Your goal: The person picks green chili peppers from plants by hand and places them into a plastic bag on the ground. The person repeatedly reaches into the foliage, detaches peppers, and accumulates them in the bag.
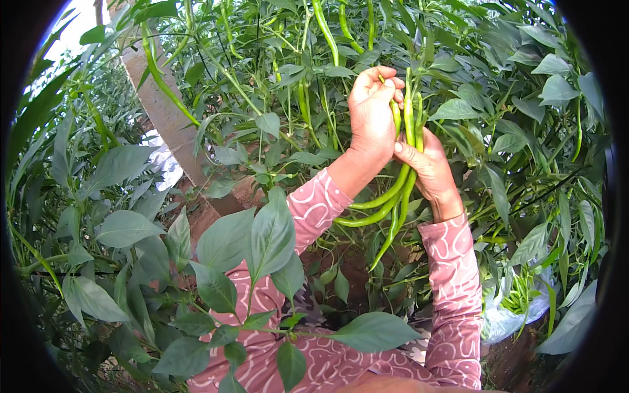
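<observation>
My right hand (428, 169) is closed around a bunch of long green chili peppers (409, 142), thumb across their front. Their stem ends point up, and the curved tips hang below the palm. My left hand (372, 110) is just above and to the left, its wrist bent. Between its thumb and curled fingers passes a green chili pepper (396, 118), with the stem end showing at the fingertips. The lower part of this pepper merges with the bunch. Pepper plant leaves (454, 109) crowd close to the right of both hands.
More chili peppers hang from the plants, such as a long pepper (159, 81) at upper left. A clear plastic bag (511, 319) with picked peppers sits at lower right. A leafy branch (270, 245) crosses before my left sleeve. A slanted concrete post (157, 98) stands at left.
</observation>
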The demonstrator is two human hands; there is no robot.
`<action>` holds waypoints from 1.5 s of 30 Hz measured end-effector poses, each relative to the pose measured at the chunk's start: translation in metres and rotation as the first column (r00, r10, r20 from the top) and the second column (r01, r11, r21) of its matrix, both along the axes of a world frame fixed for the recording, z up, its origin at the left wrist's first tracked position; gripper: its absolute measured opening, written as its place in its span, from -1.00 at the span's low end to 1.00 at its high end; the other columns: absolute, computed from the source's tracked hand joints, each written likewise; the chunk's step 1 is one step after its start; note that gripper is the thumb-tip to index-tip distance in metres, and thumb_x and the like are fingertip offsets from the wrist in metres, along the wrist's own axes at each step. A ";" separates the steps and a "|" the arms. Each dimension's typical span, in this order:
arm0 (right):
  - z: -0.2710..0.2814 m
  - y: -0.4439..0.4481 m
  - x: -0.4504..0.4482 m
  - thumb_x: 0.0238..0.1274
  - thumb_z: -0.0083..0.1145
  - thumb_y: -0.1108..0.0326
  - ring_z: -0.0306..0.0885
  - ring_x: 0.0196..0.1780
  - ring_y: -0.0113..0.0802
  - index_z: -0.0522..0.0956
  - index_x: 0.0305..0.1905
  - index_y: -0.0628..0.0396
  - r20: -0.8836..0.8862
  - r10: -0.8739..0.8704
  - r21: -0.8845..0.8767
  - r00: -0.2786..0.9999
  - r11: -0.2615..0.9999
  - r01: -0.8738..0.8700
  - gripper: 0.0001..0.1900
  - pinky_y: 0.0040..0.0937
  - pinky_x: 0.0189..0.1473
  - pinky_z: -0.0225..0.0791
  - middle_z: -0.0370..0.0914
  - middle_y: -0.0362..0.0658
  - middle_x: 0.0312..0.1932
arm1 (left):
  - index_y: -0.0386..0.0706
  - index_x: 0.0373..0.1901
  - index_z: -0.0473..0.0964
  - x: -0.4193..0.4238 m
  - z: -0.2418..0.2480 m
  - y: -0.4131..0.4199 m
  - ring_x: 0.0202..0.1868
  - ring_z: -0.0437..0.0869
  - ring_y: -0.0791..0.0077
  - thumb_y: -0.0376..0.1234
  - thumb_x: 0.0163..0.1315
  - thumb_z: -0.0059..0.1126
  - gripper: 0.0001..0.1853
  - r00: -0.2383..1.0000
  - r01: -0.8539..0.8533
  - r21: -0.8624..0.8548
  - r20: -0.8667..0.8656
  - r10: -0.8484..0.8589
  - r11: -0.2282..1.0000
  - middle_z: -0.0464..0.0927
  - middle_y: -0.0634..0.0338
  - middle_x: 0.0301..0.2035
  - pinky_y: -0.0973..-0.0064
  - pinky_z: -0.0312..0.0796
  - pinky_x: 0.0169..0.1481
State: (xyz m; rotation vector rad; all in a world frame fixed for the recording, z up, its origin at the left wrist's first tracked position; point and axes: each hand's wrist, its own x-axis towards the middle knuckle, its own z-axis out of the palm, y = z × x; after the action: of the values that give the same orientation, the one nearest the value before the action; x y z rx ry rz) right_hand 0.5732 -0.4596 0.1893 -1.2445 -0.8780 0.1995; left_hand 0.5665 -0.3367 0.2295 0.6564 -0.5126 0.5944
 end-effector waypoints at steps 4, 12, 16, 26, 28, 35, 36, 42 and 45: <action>-0.006 0.006 -0.004 0.17 0.23 0.38 0.60 -0.26 -0.37 0.32 0.01 0.28 0.042 -0.020 0.077 0.999 0.997 0.017 -0.61 -0.47 -0.15 0.45 0.49 -0.16 -0.22 | -0.31 -0.13 0.37 0.020 -0.013 0.024 -0.30 0.53 0.39 -0.42 0.29 -0.07 -0.82 0.994 0.090 -0.069 -0.063 -0.094 0.994 0.51 0.05 -0.31 0.47 0.43 -0.20; -0.004 -0.006 -0.015 0.24 0.14 0.33 0.64 -0.24 -0.25 0.21 0.07 0.32 -0.004 -0.281 -0.064 0.960 0.958 0.280 -0.55 -0.42 -0.23 0.48 0.56 -0.06 -0.32 | -0.30 -0.28 0.57 0.092 -0.057 0.131 -0.21 0.65 0.03 -0.45 0.02 -0.04 -0.75 0.755 -0.041 0.691 0.494 0.430 -0.721 0.61 -0.11 -0.31 0.19 0.44 -0.11; -0.005 -0.009 -0.017 0.23 0.14 0.37 0.64 -0.24 -0.23 0.21 0.11 0.27 -0.004 -0.224 -0.057 0.974 0.973 0.224 -0.55 -0.39 -0.25 0.51 0.55 -0.07 -0.31 | -0.15 -0.36 0.63 0.107 -0.082 0.124 -0.18 0.68 0.17 -0.38 0.03 0.09 -0.83 0.754 0.099 0.334 0.590 0.289 -0.938 0.67 0.13 -0.31 0.15 0.39 -0.04; -0.003 -0.006 -0.016 0.21 0.12 0.48 0.64 -0.29 -0.23 0.26 -0.01 0.27 0.023 -0.169 0.042 0.985 0.985 0.168 -0.67 -0.37 -0.25 0.53 0.54 -0.06 -0.34 | -0.29 -0.30 0.53 0.063 0.037 0.104 -0.35 0.64 0.11 -0.38 0.08 0.10 -0.82 0.673 -0.296 0.791 0.571 0.470 -0.536 0.61 -0.02 -0.41 0.29 0.45 -0.25; -0.004 -0.005 -0.013 0.20 0.11 0.50 0.64 -0.30 -0.24 0.27 -0.02 0.28 0.038 -0.200 0.062 0.979 0.978 0.198 -0.69 -0.36 -0.24 0.52 0.54 -0.06 -0.34 | -0.27 -0.25 0.53 0.028 0.047 0.099 -0.41 0.62 0.38 -0.42 0.05 0.18 -0.79 0.753 -0.343 0.899 0.436 0.492 -0.273 0.62 0.10 -0.45 0.46 0.42 -0.29; -0.003 -0.001 -0.008 0.09 0.19 0.48 0.55 -0.43 -0.38 0.28 0.09 0.26 -0.012 -0.215 0.138 0.977 0.967 0.215 -0.54 -0.42 -0.29 0.48 0.44 -0.18 -0.40 | -0.27 -0.27 0.48 -0.100 0.101 0.107 -0.47 0.58 0.55 -0.54 0.19 0.07 -0.91 0.493 -0.821 0.030 0.539 0.683 0.570 0.55 0.19 -0.51 0.55 0.44 -0.45; -0.002 -0.002 -0.009 0.09 0.19 0.47 0.54 -0.44 -0.39 0.29 0.08 0.25 -0.031 -0.187 0.118 0.982 0.975 0.189 -0.54 -0.43 -0.30 0.47 0.44 -0.19 -0.40 | -0.27 -0.27 0.47 -0.121 0.108 0.112 -0.51 0.54 0.55 -0.53 0.23 0.02 -0.93 0.539 -0.728 -0.050 0.574 0.616 0.684 0.50 0.21 -0.55 0.55 0.42 -0.48; 0.005 -0.011 -0.016 0.08 0.17 0.41 0.63 -0.30 -0.25 0.40 -0.16 0.21 -0.125 0.084 0.061 0.989 0.995 -0.076 -0.75 -0.35 -0.19 0.53 0.55 -0.06 -0.32 | -0.25 -0.25 0.41 -0.113 0.074 0.067 -0.60 0.41 0.63 -0.45 0.32 -0.01 -0.95 0.653 -0.697 0.111 0.509 0.562 0.709 0.38 0.26 -0.57 0.66 0.32 -0.58; 0.002 -0.009 -0.018 0.04 0.18 0.40 0.58 -0.03 -0.15 0.42 -0.12 0.28 -0.132 0.237 0.155 0.962 0.964 -0.216 -0.69 -0.25 0.07 0.47 0.56 0.08 -0.17 | -0.25 -0.29 0.39 -0.060 0.032 0.023 -0.57 0.42 0.62 -0.42 0.29 0.03 -0.93 0.722 -0.691 0.316 0.342 0.601 0.650 0.40 0.24 -0.52 0.63 0.31 -0.51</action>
State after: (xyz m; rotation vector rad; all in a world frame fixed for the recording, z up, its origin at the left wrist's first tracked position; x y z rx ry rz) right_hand 0.5555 -0.4685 0.1911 -0.9839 -0.8882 0.4038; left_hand 0.5066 -0.3140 0.2617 1.2330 -0.6072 1.2756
